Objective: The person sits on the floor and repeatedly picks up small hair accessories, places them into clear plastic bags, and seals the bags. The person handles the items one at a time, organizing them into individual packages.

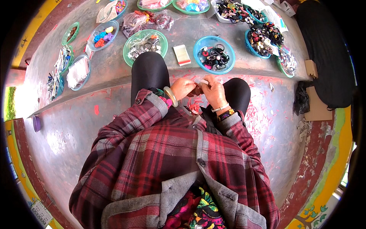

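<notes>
My left hand [183, 88] and my right hand [214, 93] meet between my knees, fingertips pinched together. A small whitish piece [204, 81] shows at the right fingers; its kind is too small to tell. Whatever else the fingers hold is hidden. Straight ahead on the raised ledge stands a blue basket [196, 57] of black hair ties. Left of it lies a white pad [181, 54] with a red edge. A green basket [164, 42] holds clear plastic bags and dark hair ties.
More baskets line the ledge: one with colourful pieces [102, 39], one with white packets [78, 73], and a blue one [249, 47] heaped with hair ties at right. Red scraps [255, 110] litter the floor. A black bag [302, 98] and cardboard [318, 105] lie right.
</notes>
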The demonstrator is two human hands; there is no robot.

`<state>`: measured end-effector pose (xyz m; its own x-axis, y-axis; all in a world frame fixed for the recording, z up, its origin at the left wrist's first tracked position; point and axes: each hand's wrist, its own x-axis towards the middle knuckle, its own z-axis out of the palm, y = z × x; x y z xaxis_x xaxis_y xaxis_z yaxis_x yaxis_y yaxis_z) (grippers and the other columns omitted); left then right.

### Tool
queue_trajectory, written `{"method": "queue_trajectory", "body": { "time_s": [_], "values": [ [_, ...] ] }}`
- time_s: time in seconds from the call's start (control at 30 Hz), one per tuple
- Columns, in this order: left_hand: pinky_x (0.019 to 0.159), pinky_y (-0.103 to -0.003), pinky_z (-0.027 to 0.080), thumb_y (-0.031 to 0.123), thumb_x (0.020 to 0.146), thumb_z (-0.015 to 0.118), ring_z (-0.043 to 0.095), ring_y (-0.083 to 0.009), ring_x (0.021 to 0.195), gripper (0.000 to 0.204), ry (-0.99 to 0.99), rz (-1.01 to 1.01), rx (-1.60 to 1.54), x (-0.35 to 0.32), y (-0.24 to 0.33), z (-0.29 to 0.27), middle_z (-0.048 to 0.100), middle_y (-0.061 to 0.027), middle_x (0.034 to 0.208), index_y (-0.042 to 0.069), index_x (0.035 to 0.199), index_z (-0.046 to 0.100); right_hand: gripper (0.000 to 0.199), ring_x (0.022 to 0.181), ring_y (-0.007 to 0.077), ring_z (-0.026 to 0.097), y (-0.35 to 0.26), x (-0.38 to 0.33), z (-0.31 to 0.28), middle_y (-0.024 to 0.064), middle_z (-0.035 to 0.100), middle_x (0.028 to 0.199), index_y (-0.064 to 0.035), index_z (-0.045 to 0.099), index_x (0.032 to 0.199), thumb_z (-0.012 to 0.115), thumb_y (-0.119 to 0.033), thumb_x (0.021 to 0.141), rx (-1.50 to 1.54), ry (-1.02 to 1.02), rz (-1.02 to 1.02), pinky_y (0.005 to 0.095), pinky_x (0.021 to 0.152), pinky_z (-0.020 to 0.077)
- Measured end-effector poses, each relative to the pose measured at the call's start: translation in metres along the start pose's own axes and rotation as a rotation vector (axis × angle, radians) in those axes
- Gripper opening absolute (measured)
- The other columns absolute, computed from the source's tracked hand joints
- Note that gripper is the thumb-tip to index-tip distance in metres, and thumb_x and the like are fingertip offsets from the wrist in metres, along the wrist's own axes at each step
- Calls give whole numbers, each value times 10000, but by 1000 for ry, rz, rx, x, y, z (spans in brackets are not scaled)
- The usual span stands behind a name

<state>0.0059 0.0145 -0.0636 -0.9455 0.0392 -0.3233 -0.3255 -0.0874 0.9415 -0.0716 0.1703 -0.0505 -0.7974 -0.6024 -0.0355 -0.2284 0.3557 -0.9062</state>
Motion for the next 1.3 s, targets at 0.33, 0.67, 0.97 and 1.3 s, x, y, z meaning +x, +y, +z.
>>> {"method": "queue_trajectory", "body": {
  "time_s": [0.33,0.67,0.97,1.3],
  "values": [
    [685,-315,525,152,889,432,619,-188,798,273,7,-106,-262,-4,6,2,617,-105,897,-18,1075,538,171,644,130,605,-7,-1,-4,74,627,685,-53,579,870,642,-122,726,131,-105,3,264,584,470],
    [729,-320,520,200,895,454,606,-188,824,299,-49,-136,-489,-3,0,-1,595,-103,937,-23,1083,517,147,671,94,573,-23,-4,-12,46,610,752,-14,599,814,661,-47,685,210,-167,162,234,602,459],
    [727,-318,515,210,901,439,601,-181,842,301,-74,-175,-408,-5,5,0,590,-100,967,-7,1096,511,236,698,110,588,-14,-2,-13,59,629,739,-41,618,850,705,-183,682,-23,-128,91,261,637,467],
    [767,-314,497,197,913,411,580,-175,879,303,-155,-45,-375,-3,8,1,577,-97,990,3,1120,514,281,617,78,548,-15,1,-26,44,617,696,32,614,863,692,-175,690,375,-258,351,196,537,411]
  ]
}}
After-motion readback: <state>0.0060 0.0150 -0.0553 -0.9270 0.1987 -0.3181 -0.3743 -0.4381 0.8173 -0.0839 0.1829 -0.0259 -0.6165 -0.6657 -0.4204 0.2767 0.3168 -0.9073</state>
